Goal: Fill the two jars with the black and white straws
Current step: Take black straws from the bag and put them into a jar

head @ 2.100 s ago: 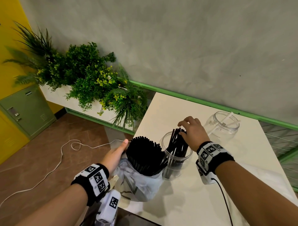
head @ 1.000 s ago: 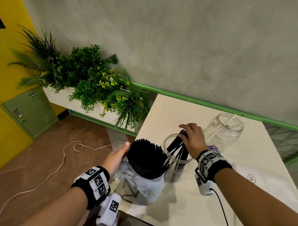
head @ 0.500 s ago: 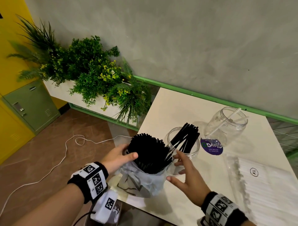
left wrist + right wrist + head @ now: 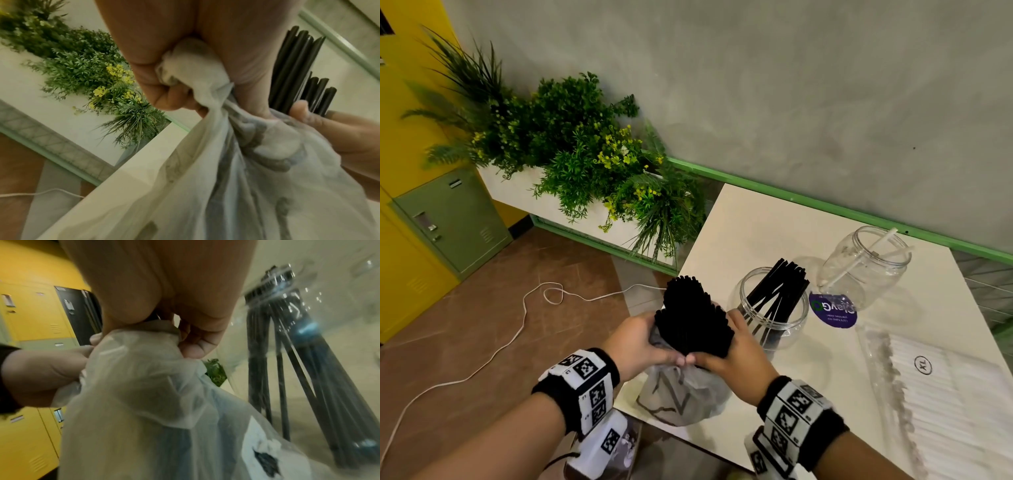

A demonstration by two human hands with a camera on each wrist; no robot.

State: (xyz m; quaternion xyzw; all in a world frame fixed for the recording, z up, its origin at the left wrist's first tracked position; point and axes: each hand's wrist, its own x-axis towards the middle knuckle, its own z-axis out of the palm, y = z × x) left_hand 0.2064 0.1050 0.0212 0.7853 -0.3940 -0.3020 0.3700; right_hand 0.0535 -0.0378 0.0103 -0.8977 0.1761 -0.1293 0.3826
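At the table's near-left corner, my left hand [image 4: 635,342] and right hand [image 4: 736,353] both clutch the thin plastic bag [image 4: 681,394] bunched around the black straws [image 4: 693,322]. They look light, stiff and slippery, so I'd pinch a small sheaf mid-length. The half-filled jar [image 4: 770,308] stands just right of the bag.

Cream table [image 4: 750,226] bears two jars [image 4: 770,308], straw packs [image 4: 945,394].

Bagged straw bundle [image 4: 693,322] at table [image 4: 750,219] front edge, near jar [image 4: 770,308] right, far jar [image 4: 866,260] behind-right
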